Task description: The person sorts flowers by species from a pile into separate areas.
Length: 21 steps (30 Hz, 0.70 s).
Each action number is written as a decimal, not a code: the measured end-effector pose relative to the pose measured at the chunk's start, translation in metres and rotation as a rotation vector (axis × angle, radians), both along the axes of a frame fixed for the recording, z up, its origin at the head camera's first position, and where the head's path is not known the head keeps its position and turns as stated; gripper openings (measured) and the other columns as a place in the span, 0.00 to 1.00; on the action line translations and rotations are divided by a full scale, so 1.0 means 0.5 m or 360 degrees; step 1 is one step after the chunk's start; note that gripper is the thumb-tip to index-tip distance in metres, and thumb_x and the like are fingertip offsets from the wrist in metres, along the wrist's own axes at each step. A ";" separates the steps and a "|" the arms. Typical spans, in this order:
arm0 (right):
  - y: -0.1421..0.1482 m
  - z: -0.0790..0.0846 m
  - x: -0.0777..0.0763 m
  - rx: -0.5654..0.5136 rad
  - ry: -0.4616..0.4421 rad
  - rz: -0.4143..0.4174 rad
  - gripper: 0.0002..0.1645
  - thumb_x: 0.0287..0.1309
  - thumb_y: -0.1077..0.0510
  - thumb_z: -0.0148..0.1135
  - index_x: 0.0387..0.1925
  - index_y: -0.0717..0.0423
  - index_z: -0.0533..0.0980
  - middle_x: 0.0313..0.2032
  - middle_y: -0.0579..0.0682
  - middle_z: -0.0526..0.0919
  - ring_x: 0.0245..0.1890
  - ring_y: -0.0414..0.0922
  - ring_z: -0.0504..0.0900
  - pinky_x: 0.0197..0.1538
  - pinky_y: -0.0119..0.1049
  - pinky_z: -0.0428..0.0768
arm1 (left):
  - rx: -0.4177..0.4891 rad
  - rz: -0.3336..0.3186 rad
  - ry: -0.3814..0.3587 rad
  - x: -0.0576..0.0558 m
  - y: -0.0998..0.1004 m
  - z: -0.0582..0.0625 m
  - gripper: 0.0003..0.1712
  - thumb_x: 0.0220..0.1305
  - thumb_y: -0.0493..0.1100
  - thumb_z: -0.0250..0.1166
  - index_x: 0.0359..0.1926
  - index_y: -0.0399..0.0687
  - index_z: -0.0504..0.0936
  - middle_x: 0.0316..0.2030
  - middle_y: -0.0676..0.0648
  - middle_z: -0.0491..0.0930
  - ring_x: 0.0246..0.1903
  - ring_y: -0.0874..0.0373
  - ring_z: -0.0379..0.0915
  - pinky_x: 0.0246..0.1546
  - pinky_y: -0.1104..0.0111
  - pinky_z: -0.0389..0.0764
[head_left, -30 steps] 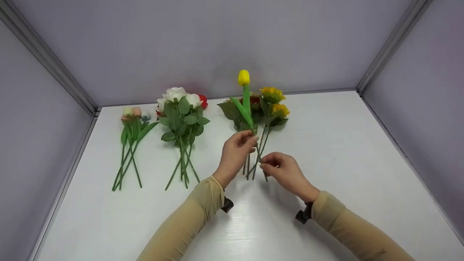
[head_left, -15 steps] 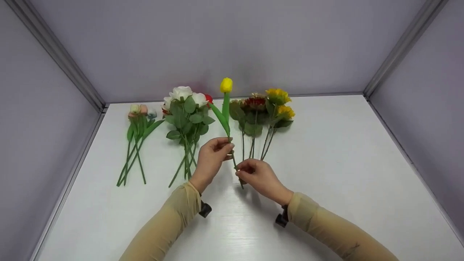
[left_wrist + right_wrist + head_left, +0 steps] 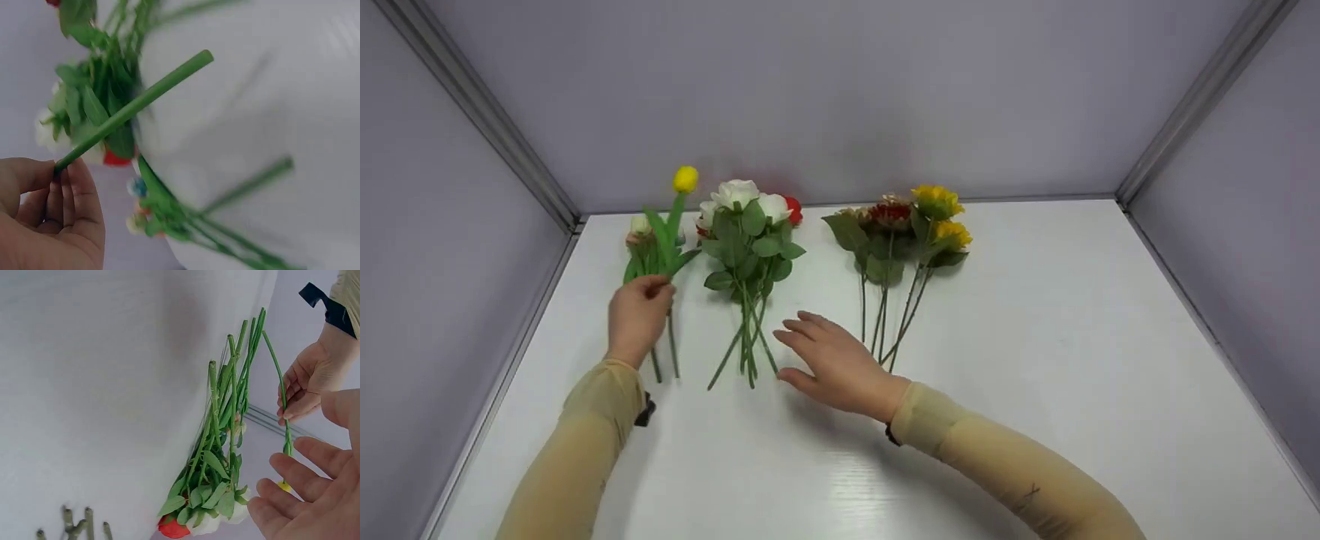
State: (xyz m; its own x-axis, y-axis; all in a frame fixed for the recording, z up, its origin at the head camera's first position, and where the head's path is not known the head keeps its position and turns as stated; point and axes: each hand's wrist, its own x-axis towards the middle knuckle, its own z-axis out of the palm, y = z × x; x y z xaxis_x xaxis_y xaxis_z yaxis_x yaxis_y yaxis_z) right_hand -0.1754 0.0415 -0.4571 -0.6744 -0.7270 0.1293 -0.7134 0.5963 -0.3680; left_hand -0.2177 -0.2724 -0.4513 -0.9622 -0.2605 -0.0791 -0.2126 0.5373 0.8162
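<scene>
My left hand [image 3: 640, 315] pinches the stem of a yellow tulip [image 3: 685, 180] between thumb and fingers, above the pile of pastel tulips [image 3: 639, 225] at the left. In the left wrist view the tulip's green stem [image 3: 135, 107] sticks out from the fingertips, its end free. Most of the pastel tulips' stems are hidden behind that hand in the head view. My right hand [image 3: 840, 367] holds nothing. Its fingers are spread over the table, between the rose stems and the sunflower stems.
White and red roses [image 3: 739, 199] lie in a bunch at centre left, stems toward me. Right of them lie sunflowers [image 3: 937, 202] with dark red blooms [image 3: 891, 216]. Grey walls enclose the white table [image 3: 1065, 360] at the back and sides.
The yellow tulip has moved left in my left hand, from the sunflower bunch to above the pastel tulips. My right hand has let go of its stem and moved slightly left.
</scene>
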 end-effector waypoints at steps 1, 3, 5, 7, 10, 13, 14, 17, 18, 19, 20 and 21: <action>-0.009 0.000 0.000 0.0077 0.0042 0.0016 0.38 0.75 0.36 0.51 0.75 0.52 0.65 0.73 0.54 0.67 0.76 0.53 0.58 0.77 0.44 0.54 | -0.0099 0.0021 -0.0017 -0.002 -0.023 0.000 0.23 0.77 0.40 0.55 0.65 0.31 0.76 0.57 0.32 0.79 0.56 0.40 0.76 0.54 0.53 0.79; -0.027 0.000 0.002 0.0201 0.0084 0.0042 0.42 0.75 0.32 0.47 0.79 0.50 0.59 0.77 0.54 0.60 0.79 0.53 0.51 0.79 0.45 0.47 | -0.0250 0.0043 -0.0058 -0.006 -0.060 -0.003 0.23 0.77 0.38 0.53 0.65 0.28 0.75 0.58 0.29 0.78 0.59 0.36 0.73 0.59 0.47 0.76; -0.045 -0.002 0.004 0.0280 0.0096 0.0054 0.43 0.75 0.30 0.44 0.80 0.47 0.56 0.78 0.53 0.57 0.80 0.53 0.46 0.79 0.46 0.44 | -0.0341 0.0055 -0.0095 -0.012 -0.084 -0.010 0.23 0.76 0.36 0.51 0.63 0.25 0.75 0.60 0.27 0.76 0.62 0.33 0.71 0.62 0.44 0.72; -0.059 -0.008 0.008 0.0312 0.0090 0.0069 0.44 0.75 0.29 0.43 0.81 0.46 0.55 0.79 0.53 0.56 0.80 0.53 0.45 0.79 0.46 0.44 | -0.0392 0.0064 -0.0129 -0.017 -0.098 -0.021 0.22 0.75 0.35 0.50 0.62 0.24 0.76 0.60 0.26 0.76 0.62 0.31 0.70 0.63 0.43 0.71; -0.074 -0.018 0.014 0.0336 0.0081 0.0091 0.44 0.75 0.29 0.42 0.81 0.45 0.55 0.78 0.53 0.56 0.80 0.53 0.44 0.79 0.46 0.44 | -0.0453 0.0069 -0.0161 -0.024 -0.106 -0.037 0.21 0.75 0.34 0.50 0.61 0.23 0.77 0.59 0.25 0.76 0.62 0.30 0.70 0.63 0.42 0.71; -0.076 -0.023 0.018 0.0348 0.0059 0.0104 0.44 0.75 0.29 0.41 0.81 0.46 0.55 0.79 0.53 0.56 0.80 0.53 0.43 0.79 0.46 0.43 | -0.0494 0.0077 -0.0159 -0.027 -0.107 -0.047 0.20 0.74 0.34 0.52 0.58 0.23 0.79 0.57 0.25 0.77 0.59 0.30 0.72 0.61 0.42 0.73; -0.074 -0.024 0.019 0.0352 0.0052 0.0104 0.43 0.75 0.29 0.41 0.81 0.46 0.56 0.78 0.53 0.56 0.80 0.53 0.43 0.79 0.45 0.43 | -0.0504 0.0080 -0.0156 -0.028 -0.107 -0.050 0.19 0.74 0.33 0.52 0.57 0.23 0.79 0.57 0.25 0.77 0.59 0.30 0.73 0.60 0.42 0.73; -0.066 -0.026 0.017 0.0356 0.0020 0.0093 0.42 0.76 0.30 0.42 0.80 0.46 0.56 0.78 0.53 0.57 0.80 0.53 0.44 0.79 0.45 0.43 | -0.0517 0.0090 -0.0132 -0.030 -0.105 -0.056 0.19 0.74 0.33 0.52 0.55 0.23 0.80 0.55 0.25 0.78 0.57 0.30 0.74 0.58 0.42 0.74; -0.062 -0.027 0.016 0.0356 0.0008 0.0088 0.42 0.76 0.30 0.42 0.80 0.46 0.57 0.78 0.53 0.57 0.80 0.53 0.44 0.79 0.45 0.43 | -0.0518 0.0090 -0.0128 -0.031 -0.104 -0.058 0.19 0.74 0.33 0.52 0.55 0.22 0.80 0.55 0.25 0.78 0.57 0.30 0.74 0.58 0.42 0.75; -0.059 -0.029 0.015 0.0357 -0.0002 0.0081 0.41 0.76 0.31 0.42 0.80 0.47 0.57 0.78 0.53 0.57 0.80 0.54 0.45 0.79 0.45 0.43 | -0.0517 0.0090 -0.0124 -0.031 -0.103 -0.060 0.19 0.74 0.33 0.52 0.56 0.22 0.80 0.55 0.25 0.78 0.57 0.30 0.74 0.58 0.42 0.75; -0.056 -0.031 0.014 0.0357 -0.0012 0.0075 0.41 0.76 0.31 0.42 0.80 0.47 0.58 0.78 0.53 0.57 0.80 0.54 0.45 0.79 0.45 0.43 | -0.0518 0.0089 -0.0121 -0.032 -0.102 -0.063 0.19 0.74 0.33 0.52 0.56 0.22 0.79 0.55 0.25 0.78 0.57 0.30 0.74 0.58 0.42 0.75; -0.053 -0.033 0.012 0.0357 -0.0021 0.0070 0.41 0.76 0.31 0.42 0.80 0.47 0.58 0.78 0.53 0.57 0.80 0.54 0.45 0.79 0.45 0.43 | -0.0517 0.0086 -0.0115 -0.033 -0.101 -0.065 0.19 0.74 0.33 0.52 0.57 0.22 0.79 0.55 0.25 0.78 0.57 0.30 0.74 0.58 0.42 0.75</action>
State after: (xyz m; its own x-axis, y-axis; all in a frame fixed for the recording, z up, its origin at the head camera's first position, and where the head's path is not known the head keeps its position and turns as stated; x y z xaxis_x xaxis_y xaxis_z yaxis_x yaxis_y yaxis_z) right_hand -0.1693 0.0149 -0.4735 -0.6420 -0.7652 -0.0476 -0.7366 0.6328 -0.2389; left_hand -0.2340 -0.3228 -0.4837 -0.9412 -0.3340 -0.0510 -0.2990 0.7531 0.5860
